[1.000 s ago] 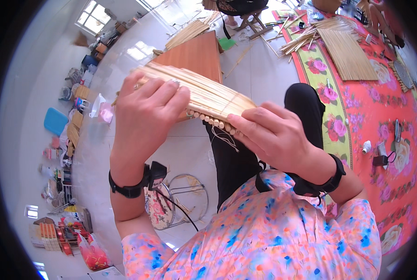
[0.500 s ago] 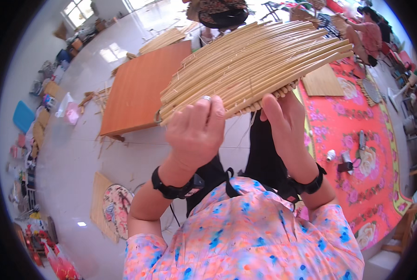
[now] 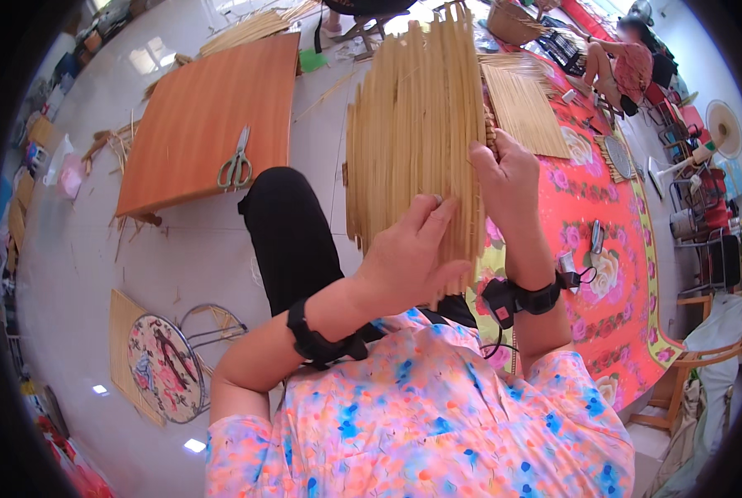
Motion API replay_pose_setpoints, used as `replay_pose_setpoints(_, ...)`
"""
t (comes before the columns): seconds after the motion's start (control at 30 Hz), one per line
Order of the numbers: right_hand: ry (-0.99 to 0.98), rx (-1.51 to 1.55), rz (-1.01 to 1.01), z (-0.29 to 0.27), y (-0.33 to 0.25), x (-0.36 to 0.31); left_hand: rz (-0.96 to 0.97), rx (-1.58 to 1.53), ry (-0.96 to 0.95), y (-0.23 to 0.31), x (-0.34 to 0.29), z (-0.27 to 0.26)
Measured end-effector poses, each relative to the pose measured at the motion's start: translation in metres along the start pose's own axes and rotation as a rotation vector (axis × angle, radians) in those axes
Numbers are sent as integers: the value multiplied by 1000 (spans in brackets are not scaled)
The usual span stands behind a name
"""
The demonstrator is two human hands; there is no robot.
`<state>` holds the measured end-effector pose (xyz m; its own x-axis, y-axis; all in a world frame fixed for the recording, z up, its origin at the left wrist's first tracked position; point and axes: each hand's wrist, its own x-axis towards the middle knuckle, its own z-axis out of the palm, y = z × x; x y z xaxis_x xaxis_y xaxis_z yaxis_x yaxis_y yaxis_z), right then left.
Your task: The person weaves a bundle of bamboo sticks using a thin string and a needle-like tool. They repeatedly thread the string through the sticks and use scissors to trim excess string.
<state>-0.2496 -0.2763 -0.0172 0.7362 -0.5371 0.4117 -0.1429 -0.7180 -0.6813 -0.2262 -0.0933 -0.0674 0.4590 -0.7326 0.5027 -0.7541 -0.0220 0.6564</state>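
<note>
A panel of pale straw stalks [image 3: 412, 116], laid side by side, stands upright before me with its stalks running away from me. My right hand [image 3: 510, 183] is closed on the panel's right edge, where a row of woven knots shows. Against the lower face of the stalks lies my left hand [image 3: 404, 261], fingers stretched out and thumb apart. Grey-green-handled scissors [image 3: 237, 163] rest on the orange-brown wooden table [image 3: 205, 116] to the left. The far side of the panel is hidden from me.
A red floral mat [image 3: 612, 307] covers the floor at right, with another straw panel [image 3: 527, 116] at its far edge. A round floral stool [image 3: 165, 365] lies at lower left. One person [image 3: 624, 66] sits at far right; a fan [image 3: 719, 129] stands nearby.
The straw panel has turned from slanting crosswise to nearly upright. My left hand has moved right and down, from gripping its end to lying on its face. The scissors have come into view.
</note>
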Motion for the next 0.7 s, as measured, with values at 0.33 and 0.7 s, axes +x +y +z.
replay_pose_setpoints(0.33, -229, 25, -77, -21, 45, 14, -535, 559, 499, -102, -131, -140)
replay_pose_setpoints(0.7, -309, 230, -56, 7, 44, 30, -1367, 1373, 421, -117, -405, -180)
